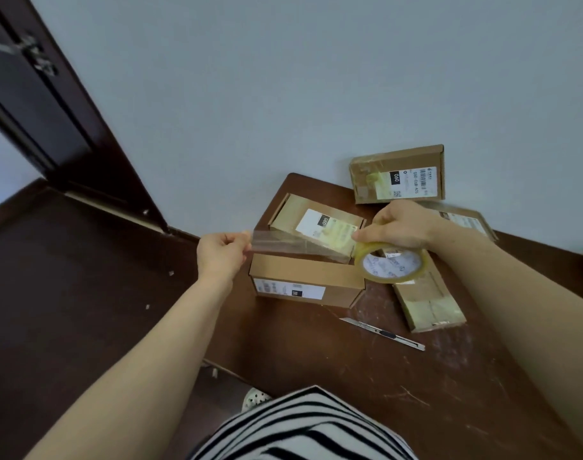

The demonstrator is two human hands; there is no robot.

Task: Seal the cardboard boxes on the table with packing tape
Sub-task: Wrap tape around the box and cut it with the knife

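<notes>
My right hand (399, 225) grips a roll of clear packing tape (391, 262) above the brown table (349, 360). My left hand (222, 252) pinches the free end of a pulled-out tape strip (296, 244), stretched between both hands over two cardboard boxes. The nearer box (308, 280) has a white label on its front side. Behind it lies a flatter box (316, 224) with a white and yellow label. A long narrow box (427, 300) lies under the roll to the right.
A labelled box (398, 174) leans against the wall at the back, and another box (466, 220) is partly hidden behind my right wrist. A utility knife (383, 333) lies on the table near the front. A dark door (51, 111) stands at left.
</notes>
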